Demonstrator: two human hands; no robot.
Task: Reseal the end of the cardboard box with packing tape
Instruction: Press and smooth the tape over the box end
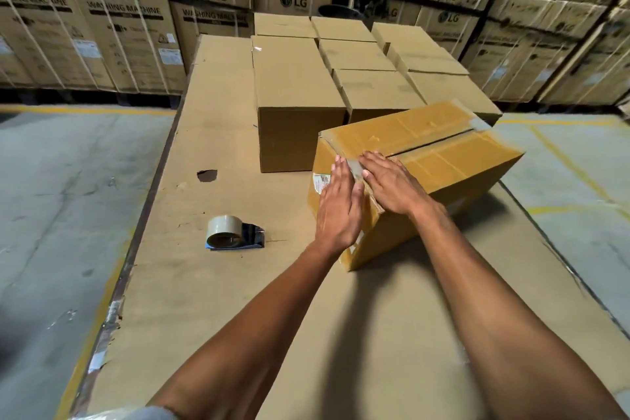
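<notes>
A tape-covered cardboard box (443,160) lies at an angle on a large flat cardboard sheet (211,283). A dark seam runs along its top between the two flaps. My left hand (337,208) lies flat against the box's near end face, fingers together and pointing up. My right hand (392,184) presses flat on the top near corner, fingers at the end of the seam. A strip of tape shows between the two hands at the box's edge. A roll of packing tape in its dispenser (231,233) rests on the sheet, left of the box, apart from both hands.
Several plain cardboard boxes (300,102) stand in rows right behind the taped box. Tall stacks of washing machine cartons (119,34) line the back. Concrete floor (58,215) with yellow lines lies on both sides of the sheet. A small hole (207,175) marks the sheet.
</notes>
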